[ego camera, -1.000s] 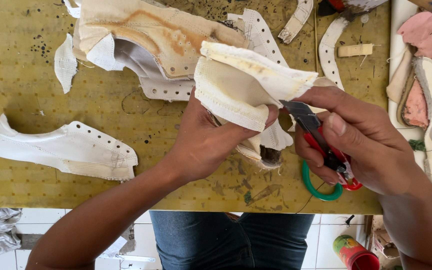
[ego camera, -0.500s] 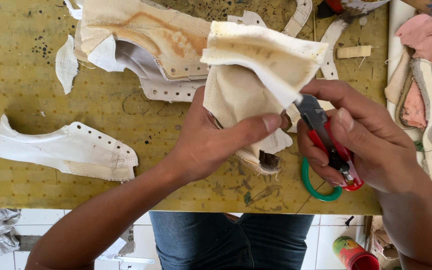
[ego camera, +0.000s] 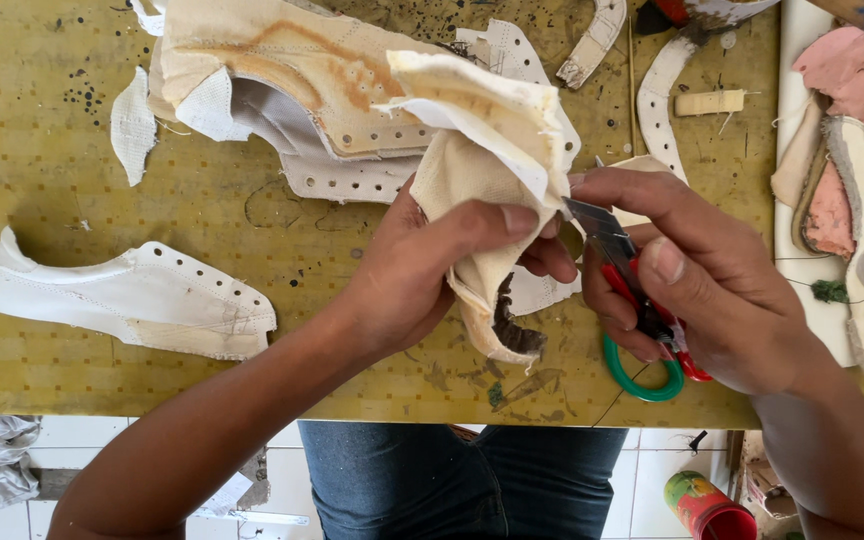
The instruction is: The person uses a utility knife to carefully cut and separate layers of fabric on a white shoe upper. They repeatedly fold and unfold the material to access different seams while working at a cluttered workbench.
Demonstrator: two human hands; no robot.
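The left hand (ego camera: 422, 270) grips a cream fabric shoe piece (ego camera: 482, 170) above the yellow desk (ego camera: 72, 120), thumb pressed on its folded edge. The right hand (ego camera: 702, 290) closes around a red-handled cutter (ego camera: 632, 290), its blade touching the fabric. A white shoe upper (ego camera: 132, 300) lies well left of the hands.

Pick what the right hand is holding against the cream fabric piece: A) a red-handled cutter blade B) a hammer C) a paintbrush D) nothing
A: the right hand grips a red-handled cutter, its metal blade tip meeting the edge of the cream fabric piece that the left hand pinches.
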